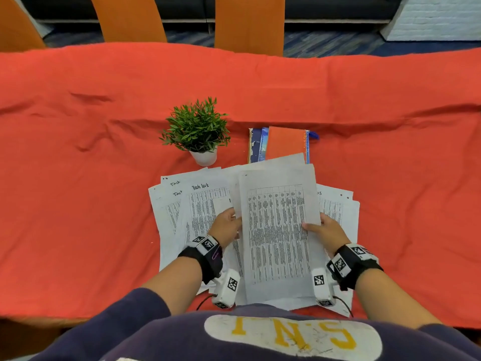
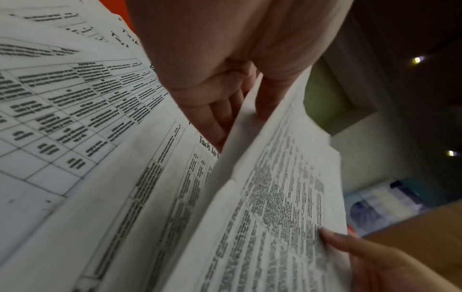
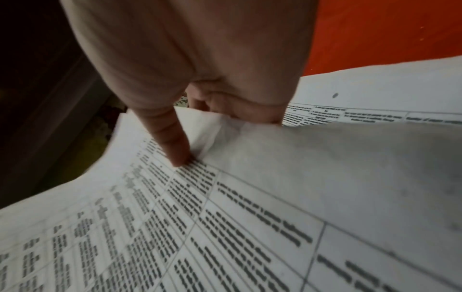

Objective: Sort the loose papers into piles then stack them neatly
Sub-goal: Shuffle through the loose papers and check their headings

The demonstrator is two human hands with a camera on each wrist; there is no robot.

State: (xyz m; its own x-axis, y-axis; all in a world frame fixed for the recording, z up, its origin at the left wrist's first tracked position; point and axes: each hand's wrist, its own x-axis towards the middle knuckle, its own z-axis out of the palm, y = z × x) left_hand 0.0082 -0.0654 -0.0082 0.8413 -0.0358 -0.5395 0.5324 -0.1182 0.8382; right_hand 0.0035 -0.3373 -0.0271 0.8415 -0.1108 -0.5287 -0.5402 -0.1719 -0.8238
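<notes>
I hold one printed sheet point(image 1: 277, 230) with a dense table above the spread of loose papers point(image 1: 179, 204). My left hand point(image 1: 227, 225) pinches its left edge and my right hand point(image 1: 324, 229) pinches its right edge. In the left wrist view my left hand point(image 2: 225, 94) has its fingers under the sheet point(image 2: 275, 197) and its thumb on top. In the right wrist view my right hand point(image 3: 200, 110) lays its thumb on the sheet's point(image 3: 200, 217) printed face, fingers curled beneath. Several sheets headed "Task list" fan out on the left, and more papers point(image 1: 337, 204) lie under the right hand.
A red cloth point(image 1: 78, 178) covers the table. A small potted plant point(image 1: 197, 131) stands just beyond the papers, beside a short stack of books and folders point(image 1: 282, 144). Orange chairs point(image 1: 250, 22) line the far side. The table's near edge is at my torso.
</notes>
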